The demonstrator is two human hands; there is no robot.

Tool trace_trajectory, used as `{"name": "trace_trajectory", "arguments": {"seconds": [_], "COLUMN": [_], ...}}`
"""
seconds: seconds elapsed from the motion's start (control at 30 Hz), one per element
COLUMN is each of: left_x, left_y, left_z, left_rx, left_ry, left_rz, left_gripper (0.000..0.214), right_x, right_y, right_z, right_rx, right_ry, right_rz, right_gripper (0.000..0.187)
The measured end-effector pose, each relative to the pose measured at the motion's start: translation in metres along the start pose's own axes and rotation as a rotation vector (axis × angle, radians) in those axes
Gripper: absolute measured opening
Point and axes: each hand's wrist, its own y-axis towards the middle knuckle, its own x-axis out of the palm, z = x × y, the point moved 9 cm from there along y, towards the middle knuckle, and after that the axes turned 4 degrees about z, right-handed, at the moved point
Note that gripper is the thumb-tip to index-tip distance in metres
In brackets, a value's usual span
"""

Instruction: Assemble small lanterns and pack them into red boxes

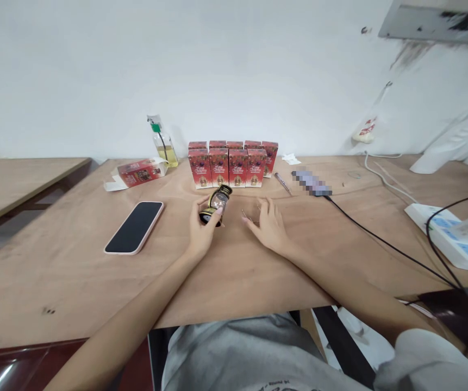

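My left hand (202, 229) is wrapped around a small lantern (219, 202) with a clear body and black-and-gold ends. The lantern tilts, its dark base towards me. To the right, my right hand (269, 225) rests low over the table, thumb and fingers curled around a thin bent wire (250, 219); its full shape is partly hidden by the fingers. The two hands are apart. Just behind them stand red Christmas boxes (237, 168) in two rows, upright and side by side, with a lantern picture on their fronts.
On the wooden table (234, 282), a phone (135, 228) lies at left, an opened red box (142, 172) behind it beside a pump bottle (165, 149). At right are a screwdriver-like tool (283, 183), a blurred-out device (312, 183) on a black cable, and a power strip (454, 239).
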Motion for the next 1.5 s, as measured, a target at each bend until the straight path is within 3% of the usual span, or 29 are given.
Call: {"name": "trace_trajectory", "arguments": {"seconds": [0.1, 0.3, 0.6, 0.77, 0.93, 1.13, 1.33, 1.5], "left_x": [-0.008, -0.010, -0.003, -0.003, 0.003, 0.002, 0.002, 0.003], "left_y": [0.005, 0.006, 0.011, 0.012, 0.010, 0.011, 0.012, 0.011], "left_z": [-0.011, -0.035, -0.044, -0.046, -0.044, -0.044, -0.045, -0.044], "left_rx": [-0.114, -0.331, -0.546, -0.597, -0.608, -0.631, -0.630, -0.635], "left_ry": [-0.079, -0.206, -0.369, -0.437, -0.427, -0.450, -0.481, -0.489], "left_rz": [0.088, 0.129, 0.032, 0.053, -0.019, -0.010, -0.018, -0.030], "left_gripper": [0.045, 0.041, 0.030, 0.020, 0.019, 0.020, 0.023, 0.022], "right_x": [0.021, 0.027, 0.028, 0.025, 0.019, 0.017, 0.015, 0.017], "right_y": [0.002, 0.004, -0.004, -0.012, -0.013, -0.013, -0.009, -0.002], "right_z": [0.016, 0.001, -0.033, -0.045, -0.049, -0.049, -0.042, -0.026], "right_rx": [0.052, -0.118, -0.556, -0.710, -0.739, -0.748, -0.610, -0.379], "right_ry": [-0.100, -0.114, -0.386, -0.439, -0.450, -0.441, -0.223, 0.165], "right_rz": [-0.165, -0.279, -0.233, -0.177, -0.090, -0.023, -0.144, -0.269], "right_gripper": [0.074, 0.043, 0.016, 0.018, 0.018, 0.022, 0.014, 0.026]}}
